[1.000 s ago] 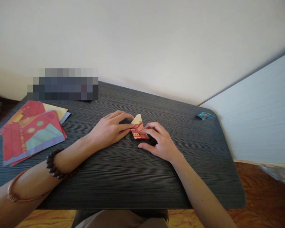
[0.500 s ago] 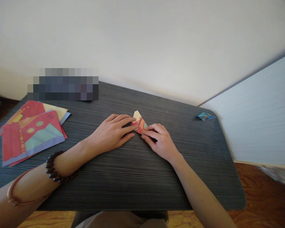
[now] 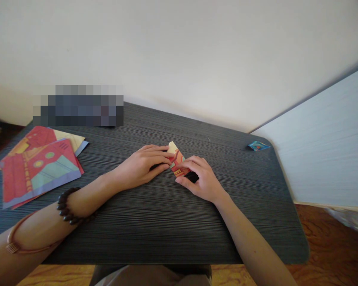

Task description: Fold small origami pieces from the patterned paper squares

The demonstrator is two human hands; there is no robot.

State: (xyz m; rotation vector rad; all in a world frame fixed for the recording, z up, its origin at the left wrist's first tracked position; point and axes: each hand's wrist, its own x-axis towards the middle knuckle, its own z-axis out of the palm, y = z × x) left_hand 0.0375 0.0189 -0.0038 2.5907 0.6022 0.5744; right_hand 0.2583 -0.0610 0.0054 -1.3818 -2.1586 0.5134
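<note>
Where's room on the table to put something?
The table is bare between the right hand and the small blue piece, also between the left hand and near edge. Crowded: the left side, with paper sheets and a blurred thing, and around the folded paper.

At the lower left of the frame, we saw a bracelet of dark brown, round, glossy beads [image 3: 65, 207] circling the left wrist, and a thin copper-coloured band with a tightly coiled section [image 3: 12, 248] higher on that bare forearm. Our left hand [image 3: 141, 167] and right hand [image 3: 203, 178] were bare. Grey-brown cloth [image 3: 155, 277] covered our lap at bottom centre.
</note>
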